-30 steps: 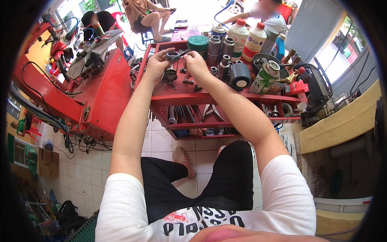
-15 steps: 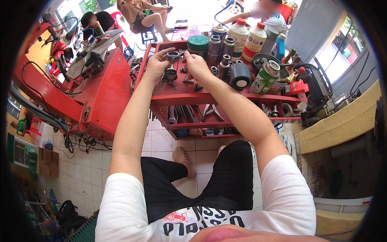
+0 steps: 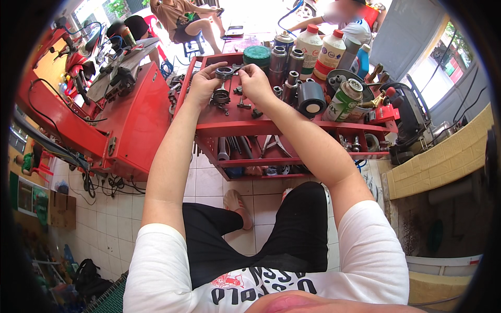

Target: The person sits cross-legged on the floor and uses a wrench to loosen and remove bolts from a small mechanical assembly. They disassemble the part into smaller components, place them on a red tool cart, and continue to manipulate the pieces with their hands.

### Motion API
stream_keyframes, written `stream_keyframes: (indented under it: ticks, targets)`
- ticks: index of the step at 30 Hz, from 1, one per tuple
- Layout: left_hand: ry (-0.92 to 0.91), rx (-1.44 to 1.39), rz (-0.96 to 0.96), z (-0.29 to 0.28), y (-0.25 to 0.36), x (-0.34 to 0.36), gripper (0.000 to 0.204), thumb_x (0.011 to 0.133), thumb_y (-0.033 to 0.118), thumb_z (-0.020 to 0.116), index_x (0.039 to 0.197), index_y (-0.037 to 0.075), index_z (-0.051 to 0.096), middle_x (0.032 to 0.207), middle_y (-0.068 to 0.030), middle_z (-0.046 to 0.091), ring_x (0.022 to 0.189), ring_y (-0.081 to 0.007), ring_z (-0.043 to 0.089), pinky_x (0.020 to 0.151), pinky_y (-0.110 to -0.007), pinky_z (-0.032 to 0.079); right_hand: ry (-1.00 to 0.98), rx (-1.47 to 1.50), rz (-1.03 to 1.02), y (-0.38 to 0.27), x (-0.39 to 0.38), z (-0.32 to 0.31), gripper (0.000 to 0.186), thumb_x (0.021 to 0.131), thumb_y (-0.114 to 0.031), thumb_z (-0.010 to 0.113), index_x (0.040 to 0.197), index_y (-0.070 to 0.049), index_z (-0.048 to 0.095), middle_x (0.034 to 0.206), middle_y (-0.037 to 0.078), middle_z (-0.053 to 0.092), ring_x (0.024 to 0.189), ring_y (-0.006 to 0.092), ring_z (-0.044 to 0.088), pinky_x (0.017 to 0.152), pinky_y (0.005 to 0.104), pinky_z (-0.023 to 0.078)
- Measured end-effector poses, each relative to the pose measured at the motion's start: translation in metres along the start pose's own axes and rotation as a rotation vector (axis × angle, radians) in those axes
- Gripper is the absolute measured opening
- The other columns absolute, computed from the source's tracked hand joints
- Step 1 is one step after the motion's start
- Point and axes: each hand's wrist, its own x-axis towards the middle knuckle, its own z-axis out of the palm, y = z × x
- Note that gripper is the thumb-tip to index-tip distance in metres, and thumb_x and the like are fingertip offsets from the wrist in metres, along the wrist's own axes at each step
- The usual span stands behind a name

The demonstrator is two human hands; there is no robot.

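Above the red cart's top tray (image 3: 219, 117), my left hand (image 3: 203, 86) grips a dark metal part with a ring end (image 3: 224, 72), its fingers curled around the left side. My right hand (image 3: 253, 86) pinches the arm on the right of this ring. A second ring-shaped piece (image 3: 221, 97) is just below; whether it joins the held part is unclear. Small fittings (image 3: 243, 105) lie by my right hand. Beside them stand steel sockets (image 3: 289, 88), a dark cylinder (image 3: 310, 99) and a green-lidded tub (image 3: 256, 55).
Bottles (image 3: 331, 56) and a green can (image 3: 343, 101) crowd the cart's right side, above a shelf of tools (image 3: 242, 148). A red machine (image 3: 138, 125) with cables flanks the left. Three people (image 3: 182, 21) (image 3: 133, 28) (image 3: 344, 21) are beyond. Yellow padding (image 3: 438, 156) is at right.
My right thumb and fingers shift slightly on the metal part; both arms stay in place. In the background, the person in brown changes posture and the dark-clothed person at left moves slightly.
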Motion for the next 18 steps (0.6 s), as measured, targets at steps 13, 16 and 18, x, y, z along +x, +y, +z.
stream_keyframes:
  ticks: [13, 16, 18]
  targets:
    - [-0.006, -0.008, 0.008, -0.002, -0.001, 0.000, 0.050, 0.086, -0.012, 0.059, 0.134, 0.003, 0.063, 0.104, -0.0041, 0.073, 0.080, -0.0036, 0.061, 0.064, -0.019, 0.045, 0.019, -0.009, -0.020, -0.003, -0.004, 0.004, 0.036, 0.103, -0.035, 0.057, 0.108, 0.000, 0.060, 0.081, 0.008, 0.064, 0.057, 0.0145, 0.060, 0.048, 0.0323, 0.049]
    - [0.007, -0.008, 0.003, -0.002, 0.003, -0.003, 0.049, 0.087, -0.011, 0.061, 0.134, 0.003, 0.063, 0.104, -0.0041, 0.073, 0.081, -0.0038, 0.062, 0.064, -0.019, 0.045, 0.041, 0.043, 0.062, -0.010, -0.006, 0.006, 0.032, 0.103, -0.032, 0.056, 0.109, 0.000, 0.061, 0.081, 0.008, 0.064, 0.058, 0.0148, 0.061, 0.049, 0.0324, 0.049]
    - [-0.009, 0.001, 0.003, -0.008, 0.002, -0.004, 0.050, 0.087, -0.011, 0.061, 0.134, 0.003, 0.062, 0.104, -0.0041, 0.073, 0.081, -0.0040, 0.062, 0.065, -0.020, 0.046, 0.036, 0.056, 0.204, -0.015, -0.007, 0.005, 0.028, 0.102, -0.026, 0.058, 0.111, 0.000, 0.060, 0.082, 0.008, 0.064, 0.059, 0.0150, 0.062, 0.049, 0.0323, 0.050]
